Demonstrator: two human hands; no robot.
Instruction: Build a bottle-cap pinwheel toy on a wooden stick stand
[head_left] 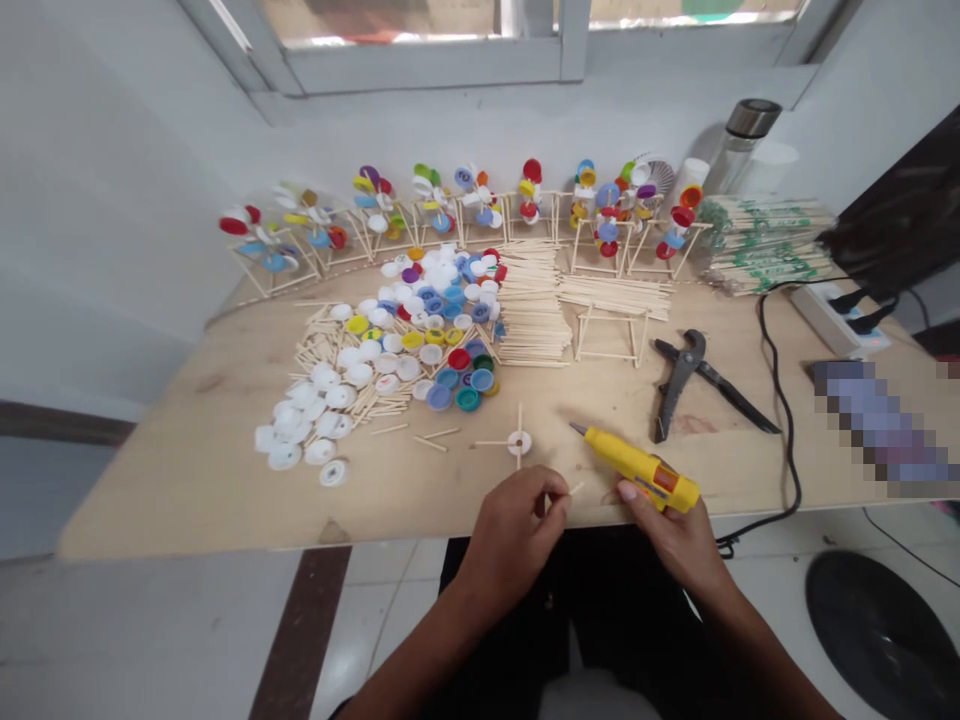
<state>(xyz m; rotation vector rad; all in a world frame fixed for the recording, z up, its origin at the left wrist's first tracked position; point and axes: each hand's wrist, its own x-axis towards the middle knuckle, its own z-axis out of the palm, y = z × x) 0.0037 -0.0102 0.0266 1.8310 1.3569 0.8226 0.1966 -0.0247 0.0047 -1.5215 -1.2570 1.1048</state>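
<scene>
Near the table's front edge, my left hand (521,515) pinches a short wooden stick (577,489) that pokes out past the fingertips. My right hand (671,530) is wrapped round a yellow glue gun (637,466), its nozzle pointing up and left over the tabletop. Just beyond my left hand lies a small white disc (519,443) with a dark centre. Thin sticks (491,443) reach out from it to the left, away from me and towards me. A few loose short sticks (436,438) lie to its left.
Bottle caps (442,300) and cut sticks heap at left-centre. Long sticks (532,310) lie behind, beside a stick frame (611,338). Capped wheel models (379,205) line the wall. Black cutters (686,380), a cable (787,430), a power strip (840,315) and bagged sticks (772,240) occupy the right.
</scene>
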